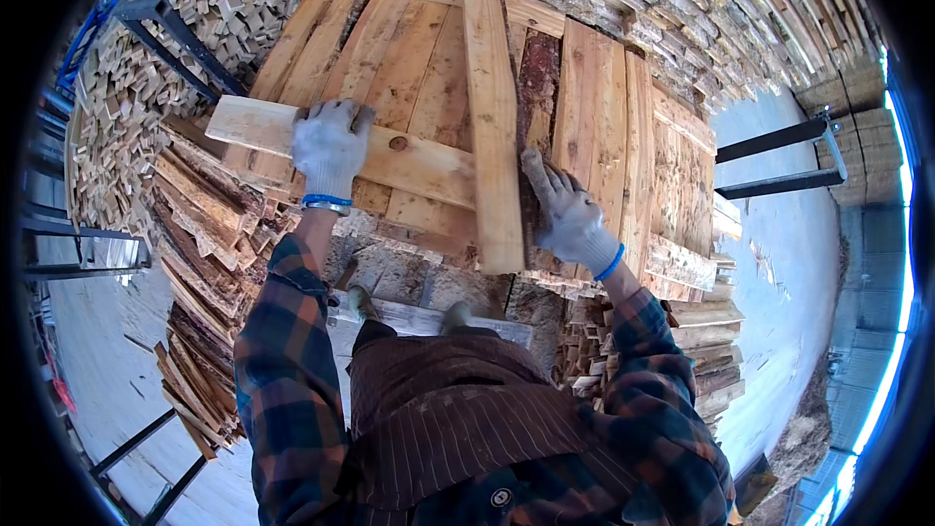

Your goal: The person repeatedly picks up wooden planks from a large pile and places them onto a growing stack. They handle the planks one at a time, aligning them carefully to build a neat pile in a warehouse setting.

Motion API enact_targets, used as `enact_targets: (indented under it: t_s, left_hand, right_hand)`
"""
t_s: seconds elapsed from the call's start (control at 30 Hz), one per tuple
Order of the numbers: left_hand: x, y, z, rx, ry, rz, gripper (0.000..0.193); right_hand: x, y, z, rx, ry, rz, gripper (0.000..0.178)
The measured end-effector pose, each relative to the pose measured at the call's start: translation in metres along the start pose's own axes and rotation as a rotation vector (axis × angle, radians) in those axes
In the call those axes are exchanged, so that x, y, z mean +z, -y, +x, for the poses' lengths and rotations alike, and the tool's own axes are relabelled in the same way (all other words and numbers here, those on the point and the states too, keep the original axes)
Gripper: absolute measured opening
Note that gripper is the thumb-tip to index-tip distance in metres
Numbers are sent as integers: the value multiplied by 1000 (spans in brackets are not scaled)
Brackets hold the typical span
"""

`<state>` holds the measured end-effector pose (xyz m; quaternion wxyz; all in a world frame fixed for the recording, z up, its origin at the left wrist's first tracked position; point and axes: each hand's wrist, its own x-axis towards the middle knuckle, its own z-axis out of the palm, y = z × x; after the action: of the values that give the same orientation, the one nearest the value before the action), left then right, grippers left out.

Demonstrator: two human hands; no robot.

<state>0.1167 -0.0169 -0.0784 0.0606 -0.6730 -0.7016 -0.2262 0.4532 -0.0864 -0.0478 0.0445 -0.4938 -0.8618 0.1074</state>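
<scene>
My left hand (333, 146), in a pale work glove, is closed over a crosswise wooden plank (424, 168) near its left end. A second wooden plank (493, 117) runs away from me, its near part over the crosswise one's right end. Beside that plank's right edge lies my right hand (570, 214), gloved too, fingers stretched out and apart; whether they touch the plank I cannot tell. Both planks rest on a layer of boards (390, 63) laid side by side. A dark bark-covered board (537, 102) shows just right of the second plank.
A large heap of short offcuts (219, 15) rises at the far left. Bark-edged slabs (200, 205) are piled left of the boards. Stacked lumber (721, 10) fills the far side. A dark metal frame (779, 156) juts out at the right. My feet are on a pale board (419, 319).
</scene>
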Motion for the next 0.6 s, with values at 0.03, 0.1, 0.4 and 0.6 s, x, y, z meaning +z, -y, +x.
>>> enact_targets:
  t_s: [0.03, 0.1, 0.4, 0.6]
  left_hand:
    - [2, -1, 1, -3, -6, 2, 34]
    - [5, 4, -1, 14, -55, -4, 34]
    - [-2, -10, -3, -6, -141, -111, 18]
    - [8, -23, -22, 76, -16, -11, 23]
  right_hand:
    - [6, -1, 0, -60, -86, 54, 100]
    - [1, 29, 14, -126, -98, 18, 102]
    - [-24, 30, 24, -156, -242, -8, 94]
    - [5, 17, -5, 30, -43, -28, 111]
